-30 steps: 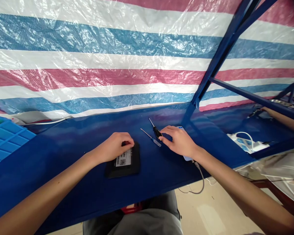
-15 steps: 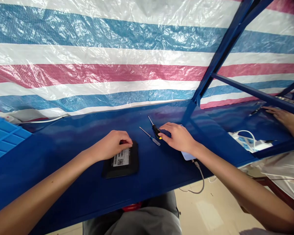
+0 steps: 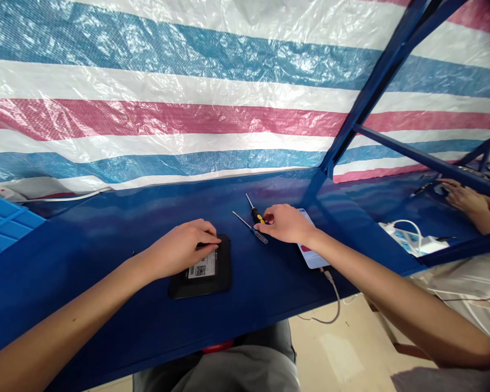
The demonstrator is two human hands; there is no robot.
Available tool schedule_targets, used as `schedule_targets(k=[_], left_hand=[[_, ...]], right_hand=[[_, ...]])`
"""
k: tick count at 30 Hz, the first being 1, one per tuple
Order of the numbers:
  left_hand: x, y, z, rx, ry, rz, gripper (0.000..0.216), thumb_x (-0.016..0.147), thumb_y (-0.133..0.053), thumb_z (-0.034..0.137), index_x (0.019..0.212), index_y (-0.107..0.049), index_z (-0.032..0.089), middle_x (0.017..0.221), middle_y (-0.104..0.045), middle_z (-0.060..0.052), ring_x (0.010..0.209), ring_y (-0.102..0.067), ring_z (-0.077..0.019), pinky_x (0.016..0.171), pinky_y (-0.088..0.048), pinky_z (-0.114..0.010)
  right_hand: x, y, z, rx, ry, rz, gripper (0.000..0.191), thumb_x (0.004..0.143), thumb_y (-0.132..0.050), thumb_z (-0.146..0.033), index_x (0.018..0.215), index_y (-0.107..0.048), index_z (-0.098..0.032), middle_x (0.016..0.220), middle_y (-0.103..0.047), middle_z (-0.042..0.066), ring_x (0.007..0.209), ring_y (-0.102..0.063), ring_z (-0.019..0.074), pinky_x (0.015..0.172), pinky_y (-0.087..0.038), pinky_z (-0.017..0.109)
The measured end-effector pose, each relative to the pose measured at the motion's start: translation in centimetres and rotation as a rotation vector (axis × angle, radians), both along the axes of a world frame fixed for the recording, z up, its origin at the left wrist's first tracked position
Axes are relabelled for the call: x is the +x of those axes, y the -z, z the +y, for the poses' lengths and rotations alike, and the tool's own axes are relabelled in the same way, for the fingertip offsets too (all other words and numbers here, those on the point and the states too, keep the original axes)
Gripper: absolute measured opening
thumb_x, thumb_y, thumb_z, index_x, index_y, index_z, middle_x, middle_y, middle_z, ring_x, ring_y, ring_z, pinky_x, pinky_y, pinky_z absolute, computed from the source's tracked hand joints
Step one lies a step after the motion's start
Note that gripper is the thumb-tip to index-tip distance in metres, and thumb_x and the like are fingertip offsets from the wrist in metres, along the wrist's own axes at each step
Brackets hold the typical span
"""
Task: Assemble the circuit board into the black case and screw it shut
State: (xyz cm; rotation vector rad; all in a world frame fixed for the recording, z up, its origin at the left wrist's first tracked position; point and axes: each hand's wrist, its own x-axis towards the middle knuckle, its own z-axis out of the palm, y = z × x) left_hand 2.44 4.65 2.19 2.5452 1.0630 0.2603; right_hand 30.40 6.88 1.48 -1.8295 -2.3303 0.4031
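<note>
My left hand [image 3: 182,249] rests with curled fingers on the far end of a flat black device [image 3: 202,270] with a white barcode label, lying on the blue table [image 3: 106,261]. My right hand [image 3: 283,224] pinches the handle of a black and yellow screwdriver [image 3: 253,210] that still lies on the table. A thinner screwdriver with a clear blue handle [image 3: 252,228] lies just left of it, beside my fingertips. A phone [image 3: 312,250] with a lit screen lies under my right wrist, with a cable running off the front edge.
A striped tarp [image 3: 188,109] hangs behind the table. A blue compartment tray [image 3: 2,226] sits at the left edge. A blue frame post [image 3: 351,125] rises at the right. Beyond it, another person's hand [image 3: 465,197] works near a white power strip [image 3: 412,239].
My right hand has slid left off the phone and closed its fingers on the black and yellow screwdriver's handle. The left hand stays on the black device.
</note>
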Motion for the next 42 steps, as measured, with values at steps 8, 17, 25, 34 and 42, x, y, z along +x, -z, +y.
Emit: schedule_targets(k=[8, 17, 25, 34, 42], left_hand=[[-0.5, 0.9, -0.3, 0.085, 0.028, -0.031, 0.036, 0.098, -0.045, 0.041, 0.110, -0.076, 0.028, 0.112, -0.071, -0.006, 0.100, -0.064, -0.0217, 0.085, -0.051, -0.032], [-0.9, 0.7, -0.7, 0.066, 0.031, 0.011, 0.033, 0.097, -0.049, 0.044, 0.113, -0.073, 0.027, 0.117, -0.067, -0.007, 0.106, -0.062, -0.0231, 0.089, -0.050, -0.033], [-3.5, 1.2, -2.0, 0.000, -0.096, 0.062, 0.080, 0.079, -0.064, 0.067, 0.149, -0.042, 0.035, 0.151, -0.047, -0.007, 0.136, -0.043, -0.0343, 0.109, -0.040, -0.046], [-5.8, 4.3, -3.9, -0.044, -0.254, 0.144, 0.109, 0.071, -0.063, 0.077, 0.158, -0.019, 0.028, 0.160, -0.033, -0.011, 0.143, -0.035, -0.0391, 0.110, -0.039, -0.049], [-4.3, 3.5, -4.8, -0.021, -0.289, 0.150, 0.108, 0.074, -0.053, 0.083, 0.158, -0.023, 0.020, 0.158, -0.038, -0.014, 0.142, -0.035, -0.0404, 0.109, -0.039, -0.050]], right_hand=[[-0.4, 0.1, -0.1, 0.024, 0.068, -0.019, 0.022, 0.084, -0.063, -0.040, 0.072, -0.067, -0.022, 0.078, -0.075, 0.007, 0.077, -0.071, 0.0262, 0.056, -0.040, 0.030], [-0.3, 0.4, 0.0, 0.073, 0.103, 0.039, 0.015, 0.083, -0.061, -0.034, 0.078, -0.068, -0.021, 0.079, -0.075, 0.008, 0.076, -0.070, 0.0253, 0.056, -0.038, 0.029], [-0.2, 0.0, -0.3, 0.211, 0.116, 0.207, 0.015, 0.086, -0.058, -0.028, 0.090, -0.069, -0.019, 0.082, -0.072, 0.004, 0.071, -0.066, 0.0182, 0.062, -0.046, 0.026], [-2.4, -5.0, -3.6, 0.478, -0.112, 0.878, 0.013, 0.087, -0.064, -0.032, 0.091, -0.062, -0.021, 0.085, -0.066, 0.000, 0.073, -0.067, 0.0126, 0.073, -0.057, 0.027], [-6.8, -6.0, -4.6, 0.589, -0.294, 0.706, 0.011, 0.085, -0.068, -0.030, 0.083, -0.064, -0.020, 0.076, -0.066, 0.000, 0.066, -0.060, 0.0105, 0.057, -0.050, 0.022]])
